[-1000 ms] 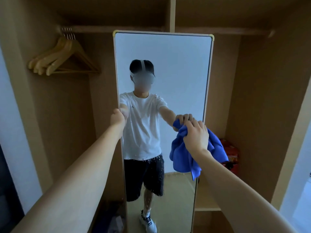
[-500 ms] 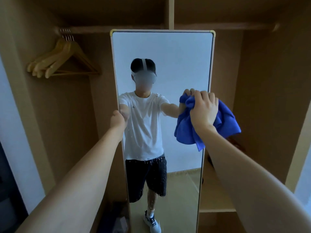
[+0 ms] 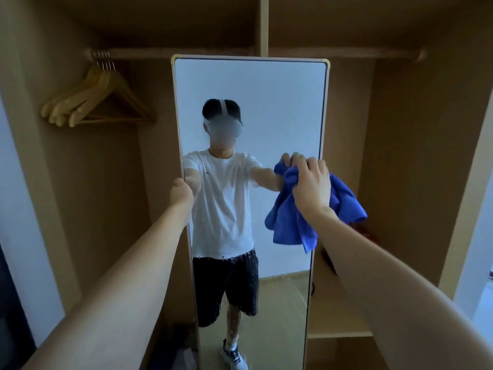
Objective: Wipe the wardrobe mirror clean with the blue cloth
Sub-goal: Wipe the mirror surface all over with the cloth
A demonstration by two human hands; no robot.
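Note:
A tall framed mirror stands upright inside an open wooden wardrobe. My left hand grips its left edge at about mid height. My right hand holds a bunched blue cloth pressed against the glass near the right edge, level with my left hand. Most of the cloth hangs loose below and to the right of my fingers. Fine white specks show on the lower middle of the glass. The mirror reflects a person in a white shirt and dark shorts.
Several wooden hangers hang on the rail at the upper left. A low shelf sits right of the mirror, with a red object mostly hidden behind the cloth. Dark items lie on the wardrobe floor at the lower left.
My right hand with the cloth rose up the right side of the glass, then came slightly lower and leftward. My left hand stayed on the mirror's left edge.

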